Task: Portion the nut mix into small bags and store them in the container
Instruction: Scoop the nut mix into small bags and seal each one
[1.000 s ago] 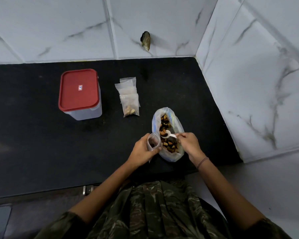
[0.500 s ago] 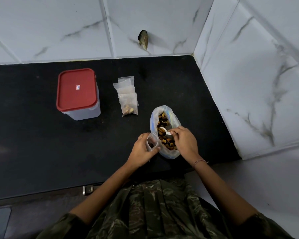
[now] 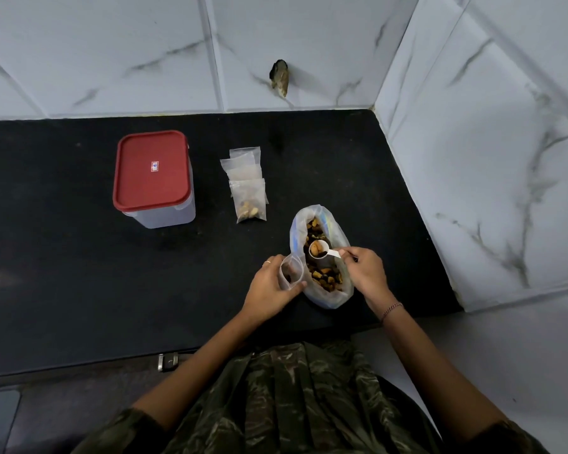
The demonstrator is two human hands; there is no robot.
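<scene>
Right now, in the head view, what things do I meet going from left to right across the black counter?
red-lidded container → filled small bags → open small bag in the left hand → large bag of nut mix → right hand holding the scoop

The person wore dark camouflage clothing (image 3: 302,404), a ring (image 3: 266,263) on the left hand (image 3: 269,288), and a thin bracelet (image 3: 391,309) below the right hand (image 3: 365,273).
</scene>
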